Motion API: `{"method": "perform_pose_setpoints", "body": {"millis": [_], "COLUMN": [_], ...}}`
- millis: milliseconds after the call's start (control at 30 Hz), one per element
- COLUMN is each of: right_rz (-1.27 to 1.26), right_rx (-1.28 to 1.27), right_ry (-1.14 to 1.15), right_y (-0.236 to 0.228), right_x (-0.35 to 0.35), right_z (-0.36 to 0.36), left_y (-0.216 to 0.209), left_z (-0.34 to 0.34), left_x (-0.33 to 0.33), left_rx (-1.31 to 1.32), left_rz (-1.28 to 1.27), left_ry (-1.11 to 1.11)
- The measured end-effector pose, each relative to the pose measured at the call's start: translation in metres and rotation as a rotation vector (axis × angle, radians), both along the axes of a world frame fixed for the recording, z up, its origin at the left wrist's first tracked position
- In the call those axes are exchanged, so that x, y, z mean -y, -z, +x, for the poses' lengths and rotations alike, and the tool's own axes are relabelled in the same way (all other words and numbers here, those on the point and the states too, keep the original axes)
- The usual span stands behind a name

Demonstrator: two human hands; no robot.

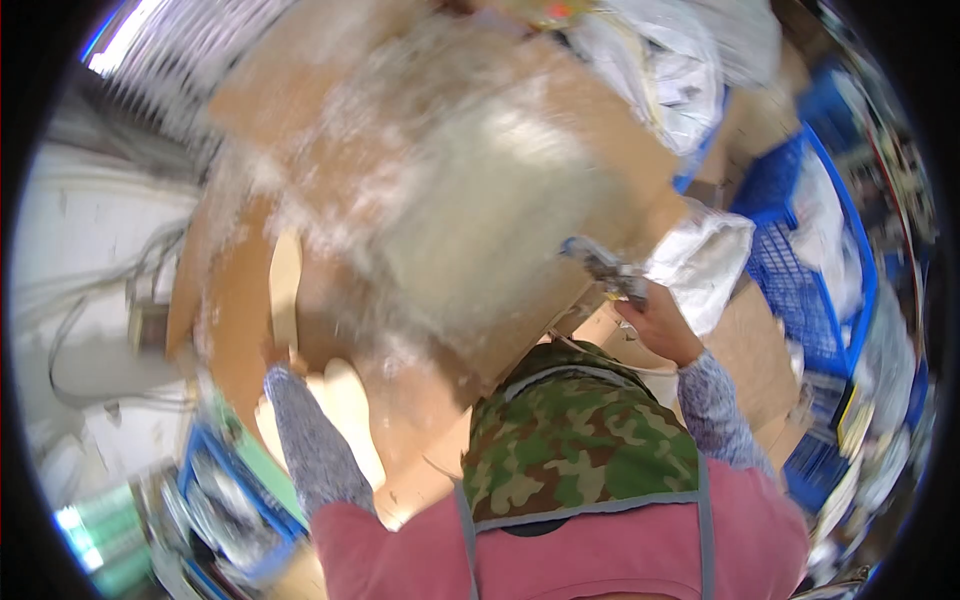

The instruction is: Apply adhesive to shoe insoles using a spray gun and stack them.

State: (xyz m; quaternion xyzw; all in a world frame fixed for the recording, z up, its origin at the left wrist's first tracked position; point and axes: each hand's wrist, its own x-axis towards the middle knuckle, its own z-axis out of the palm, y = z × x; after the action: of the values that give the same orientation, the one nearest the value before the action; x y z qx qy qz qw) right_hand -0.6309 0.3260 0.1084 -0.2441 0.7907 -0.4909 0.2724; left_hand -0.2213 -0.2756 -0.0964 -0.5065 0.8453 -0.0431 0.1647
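Note:
My right hand (658, 325) is wrapped round the handle of a metal spray gun (610, 270), whose blue tip points left over the work surface. My left hand (280, 356), blurred and partly hidden by its grey sleeve, closes on the lower end of a cream insole (286, 275). The insole stands out lengthwise beyond my fingers. Beside my left forearm lie more cream insoles (348, 405), partly overlapping. In front of me a greyish board or sheet (480, 220) lies on brown cardboard (400, 425), smeared by motion and marked with whitish residue.
To the right stands a blue plastic basket (795, 265) with white material inside. White bags (670, 70) are at the far right, and another white bag (705, 265) is near my right hand. Another blue crate (235, 500) sits at the lower left. Cables (95, 290) hang along the left wall.

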Motion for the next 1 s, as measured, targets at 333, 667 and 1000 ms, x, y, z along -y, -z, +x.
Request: {"method": "perform_pose_setpoints", "body": {"millis": [333,667,1000], "right_rz": [0.017,0.02,-0.097], "right_rx": [-0.281,-0.118,0.105], "right_ry": [-0.116,-0.026,-0.006], "right_y": [-0.014,-0.001,-0.005], "right_x": [-0.026,-0.04,-0.034], "right_z": [-0.017,-0.037,-0.033], "left_y": [-0.072,-0.255,-0.151], "left_z": [-0.07,-0.128,-0.272], "left_x": [-0.017,-0.169,-0.37], "left_rx": [-0.623,-1.71,-1.371], "left_rz": [0.019,0.586,1.175], "left_ry": [-0.267,-0.196,-0.384]}}
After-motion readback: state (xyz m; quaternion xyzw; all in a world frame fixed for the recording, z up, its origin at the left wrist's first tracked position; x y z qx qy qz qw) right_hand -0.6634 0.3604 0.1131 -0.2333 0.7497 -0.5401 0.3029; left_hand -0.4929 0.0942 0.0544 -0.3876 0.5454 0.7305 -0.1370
